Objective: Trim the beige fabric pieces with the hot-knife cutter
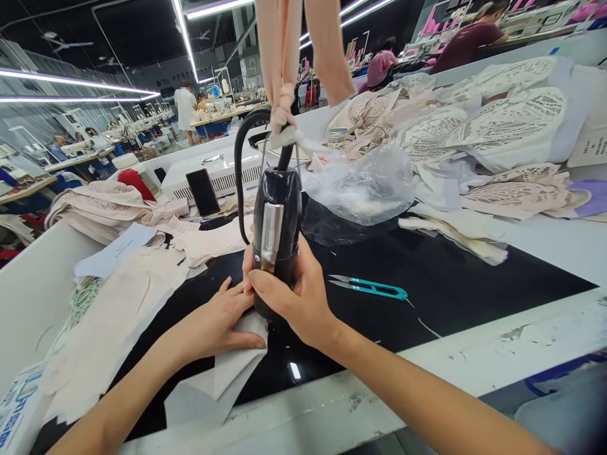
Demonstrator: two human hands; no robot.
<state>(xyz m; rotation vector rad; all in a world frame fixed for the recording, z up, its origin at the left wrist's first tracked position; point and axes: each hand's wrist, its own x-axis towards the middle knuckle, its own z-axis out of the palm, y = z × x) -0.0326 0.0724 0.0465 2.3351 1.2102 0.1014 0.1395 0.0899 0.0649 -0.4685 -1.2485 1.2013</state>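
Black hanging tool (277, 234) stands upright on a pale fabric piece (222, 373), front of the worktop (450, 278).
Right hand (298, 297) is clenched round the tool's body. Left hand (222, 322) lies flat, fingers released, on the fabric piece. Teal snips (374, 289) lie near, to the right.

The corded tool (276, 234) stands on a fabric piece (227, 373) near the table's (427, 373) front edge, left hand (222, 319) beside it, right hand (298, 297) around it. Snips (370, 288) lie to its right, a plastic bag (365, 186) behind it.
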